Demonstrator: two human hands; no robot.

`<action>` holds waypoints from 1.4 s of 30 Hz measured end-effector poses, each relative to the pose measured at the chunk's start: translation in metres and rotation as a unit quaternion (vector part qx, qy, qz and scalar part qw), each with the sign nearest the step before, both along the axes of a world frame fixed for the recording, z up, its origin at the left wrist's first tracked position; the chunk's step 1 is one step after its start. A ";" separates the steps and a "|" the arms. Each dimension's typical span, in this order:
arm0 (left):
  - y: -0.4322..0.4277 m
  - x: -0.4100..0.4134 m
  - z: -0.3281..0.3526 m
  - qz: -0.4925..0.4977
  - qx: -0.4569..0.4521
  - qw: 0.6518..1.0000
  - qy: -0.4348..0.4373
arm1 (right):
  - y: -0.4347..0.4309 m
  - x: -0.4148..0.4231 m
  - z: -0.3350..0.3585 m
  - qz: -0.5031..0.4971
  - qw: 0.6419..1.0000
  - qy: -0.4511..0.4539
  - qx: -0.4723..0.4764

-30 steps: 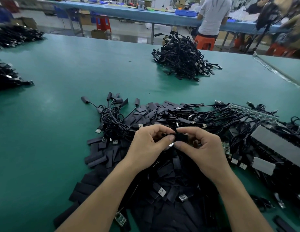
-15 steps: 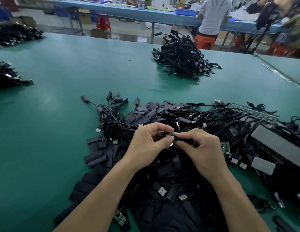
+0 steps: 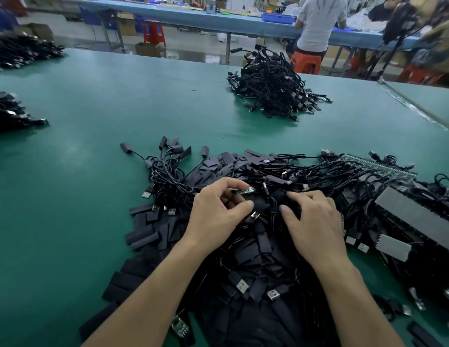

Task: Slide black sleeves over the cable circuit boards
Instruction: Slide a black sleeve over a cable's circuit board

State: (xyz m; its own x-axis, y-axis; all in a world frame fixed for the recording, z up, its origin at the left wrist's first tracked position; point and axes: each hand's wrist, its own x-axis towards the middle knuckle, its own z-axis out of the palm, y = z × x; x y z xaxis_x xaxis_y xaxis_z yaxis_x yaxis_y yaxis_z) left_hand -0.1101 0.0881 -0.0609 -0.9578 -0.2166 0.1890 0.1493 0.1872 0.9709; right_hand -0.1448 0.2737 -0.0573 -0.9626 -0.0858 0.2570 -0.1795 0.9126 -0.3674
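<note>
Since half a second ago the hands have parted: the right hand [image 3: 316, 221] has left the circuit board [image 3: 244, 191] and dropped onto the pile, while the left hand [image 3: 216, 211] has kept the board. That small green board pokes out bare just past the left fingertips, held by curled fingers, with no sleeve on it yet. Its thin black cable [image 3: 268, 204] runs down between the two hands, and a silver plug [image 3: 254, 216] lies just under the left thumb. The right fingers [image 3: 297, 195] are spread fairly wide and bent onto the loose black sleeves [image 3: 246, 254] beside the board; I cannot tell whether they have pinched one or only press on the pile. My guess is that this hand is fishing for the next sleeve. The risk lies there: the sleeves are flat, overlap and are tangled with cables, so the fingers may lift two at once or drag a neighbouring cable up with them. A flattened sleeve mouth could also catch on the board's corner and knock it askew in the left fingertips. Further out on the green table [image 3: 118, 108] sits a separate heap of cables [image 3: 271, 88], well apart from both hands.
</note>
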 end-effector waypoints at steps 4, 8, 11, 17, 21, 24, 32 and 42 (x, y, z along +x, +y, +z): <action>-0.001 0.000 0.000 0.029 0.011 0.999 0.012 | -0.001 0.001 0.003 -0.005 1.000 -0.001 -0.016; 0.001 0.002 0.002 0.010 0.003 1.000 0.019 | 0.000 0.002 0.003 0.010 0.998 0.012 -0.063; 0.002 0.003 0.002 -0.007 -0.007 1.000 0.021 | -0.001 0.000 0.003 0.027 0.999 -0.009 -0.036; 0.003 0.003 0.001 -0.018 -0.003 1.000 0.022 | -0.004 -0.001 -0.001 0.091 0.995 0.028 -0.031; 0.003 0.002 0.000 -0.021 0.001 1.000 0.021 | -0.004 -0.002 -0.002 0.126 0.982 0.059 -0.130; 0.003 0.003 0.001 -0.022 0.015 0.999 0.018 | -0.003 -0.001 0.000 0.139 0.964 0.073 -0.216; 0.001 0.004 0.003 -0.029 0.036 0.999 0.012 | -0.006 0.002 0.003 0.231 0.945 0.065 -0.222; 0.000 0.003 0.003 -0.074 0.081 0.994 0.029 | -0.008 0.007 0.008 0.236 0.872 0.005 -0.428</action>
State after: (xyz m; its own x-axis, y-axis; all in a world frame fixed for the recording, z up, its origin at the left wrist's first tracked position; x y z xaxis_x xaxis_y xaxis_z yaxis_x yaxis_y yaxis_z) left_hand -0.1072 0.0882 -0.0581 -0.9700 -0.1064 0.2185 0.2195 0.0019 0.9756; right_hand -0.1373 0.2661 -0.0496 -0.8693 -0.2446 0.4296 -0.4680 0.1271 -0.8746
